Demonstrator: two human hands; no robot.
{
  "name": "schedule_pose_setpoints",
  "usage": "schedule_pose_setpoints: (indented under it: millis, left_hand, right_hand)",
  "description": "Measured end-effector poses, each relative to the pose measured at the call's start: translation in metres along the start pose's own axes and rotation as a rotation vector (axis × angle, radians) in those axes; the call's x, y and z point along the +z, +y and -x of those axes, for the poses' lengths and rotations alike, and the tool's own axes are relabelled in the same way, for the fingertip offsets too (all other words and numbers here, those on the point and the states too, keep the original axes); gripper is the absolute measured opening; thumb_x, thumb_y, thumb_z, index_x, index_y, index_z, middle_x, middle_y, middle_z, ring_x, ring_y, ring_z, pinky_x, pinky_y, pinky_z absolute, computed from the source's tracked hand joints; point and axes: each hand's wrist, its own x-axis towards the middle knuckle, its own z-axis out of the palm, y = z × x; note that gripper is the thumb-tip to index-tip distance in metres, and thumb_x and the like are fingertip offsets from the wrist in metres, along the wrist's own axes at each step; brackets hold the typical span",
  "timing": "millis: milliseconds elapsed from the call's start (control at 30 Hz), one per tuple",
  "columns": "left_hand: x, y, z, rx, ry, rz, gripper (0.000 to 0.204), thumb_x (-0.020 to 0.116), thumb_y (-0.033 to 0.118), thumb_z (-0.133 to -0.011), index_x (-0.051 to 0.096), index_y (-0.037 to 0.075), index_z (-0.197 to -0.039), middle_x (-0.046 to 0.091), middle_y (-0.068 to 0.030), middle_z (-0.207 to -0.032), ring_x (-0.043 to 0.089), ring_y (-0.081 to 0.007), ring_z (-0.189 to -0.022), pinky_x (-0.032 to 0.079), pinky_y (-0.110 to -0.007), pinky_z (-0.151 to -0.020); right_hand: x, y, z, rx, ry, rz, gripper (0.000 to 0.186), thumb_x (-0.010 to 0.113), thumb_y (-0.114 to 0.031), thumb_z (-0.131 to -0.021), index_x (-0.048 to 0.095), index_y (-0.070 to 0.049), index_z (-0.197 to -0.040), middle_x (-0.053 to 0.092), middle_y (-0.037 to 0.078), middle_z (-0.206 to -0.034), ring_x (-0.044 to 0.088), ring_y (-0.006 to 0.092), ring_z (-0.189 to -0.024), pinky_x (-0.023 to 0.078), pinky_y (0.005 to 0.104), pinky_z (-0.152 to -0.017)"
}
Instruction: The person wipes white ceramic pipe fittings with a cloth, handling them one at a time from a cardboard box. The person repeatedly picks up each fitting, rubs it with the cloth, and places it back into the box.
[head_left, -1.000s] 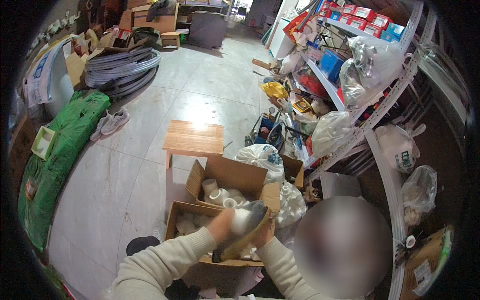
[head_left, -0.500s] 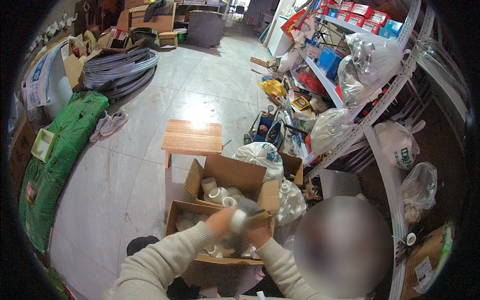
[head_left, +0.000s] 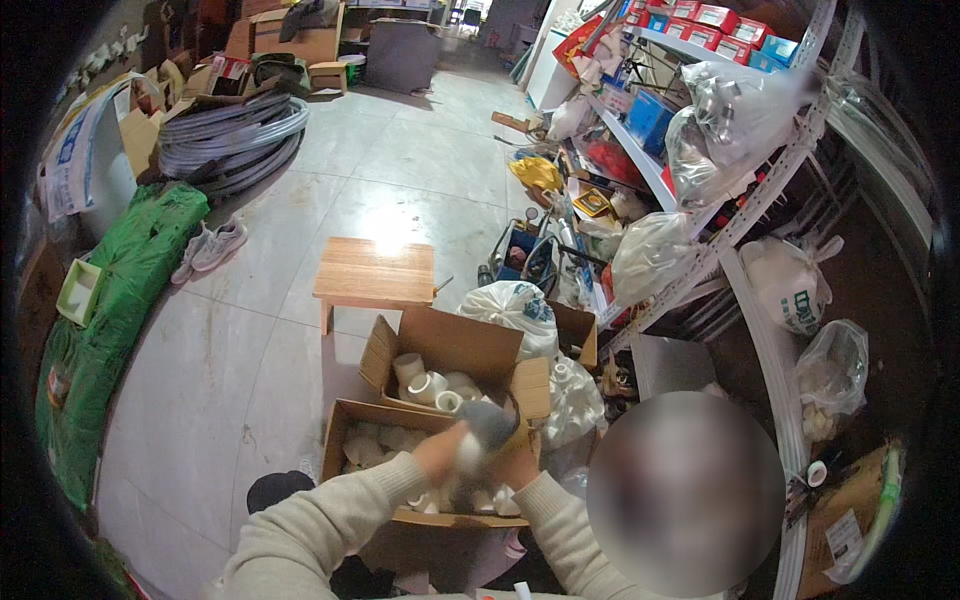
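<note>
Over the nearer cardboard box [head_left: 340, 425], both hands are close together and smeared by motion. My left hand [head_left: 438, 455] is closed around a white plastic pipe fitting [head_left: 468, 455]. A grey cloth [head_left: 487, 426] bunches against the fitting, between the hands. On its other side my right hand [head_left: 515, 465] is closed at the cloth; its fingers are blurred and partly hidden. White fittings [head_left: 425, 500] lie in this box below the hands. The farther cardboard box [head_left: 470, 335] stands open behind it, with more white elbow fittings [head_left: 427, 386] inside.
A small wooden stool [head_left: 375, 272] stands beyond the boxes. White plastic bags [head_left: 512, 312] crowd their right side, near the loaded metal shelving [head_left: 740, 235]. Leftward are a green wrapped bundle [head_left: 125, 290], shoes [head_left: 210, 248] and coiled grey pipe [head_left: 230, 140]. A blurred round patch covers the lower right.
The view has shifted slightly, moving the scene left. The grey cloth now sits higher, above the fitting, and the fitting appears tilted and more blurred. Both hands remain over the nearer box.
</note>
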Motion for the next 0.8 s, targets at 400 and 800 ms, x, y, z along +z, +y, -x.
schedule_pose_setpoints:
  millis: [400, 800]
  left_hand:
    - [-0.013, 0.008, 0.022, 0.882, 0.116, -0.761, 0.051, 0.053, 0.044, -0.072, 0.049, 0.002, -0.101, 0.056, -0.0197, -0.09, 0.055, -0.0352, -0.086, 0.042, -0.037, -0.077]
    - [-0.003, -0.001, 0.001, -0.046, -0.175, 0.001, 0.043, 0.046, 0.053, -0.079, 0.052, 0.011, -0.075, 0.046, -0.0049, -0.054, 0.037, -0.0113, -0.04, 0.028, -0.025, -0.036]
  right_hand:
    - [0.054, 0.024, 0.022, 0.647, -0.23, -1.167, 0.033, 0.055, -0.025, -0.079, 0.053, -0.007, -0.107, 0.057, 0.012, -0.1, 0.055, 0.0282, -0.091, 0.042, 0.0352, -0.08]
    - [0.04, 0.034, 0.021, -0.346, 0.111, 0.087, 0.03, 0.059, -0.018, -0.075, 0.053, -0.007, -0.102, 0.056, 0.014, -0.097, 0.055, 0.0279, -0.09, 0.043, 0.0357, -0.079]
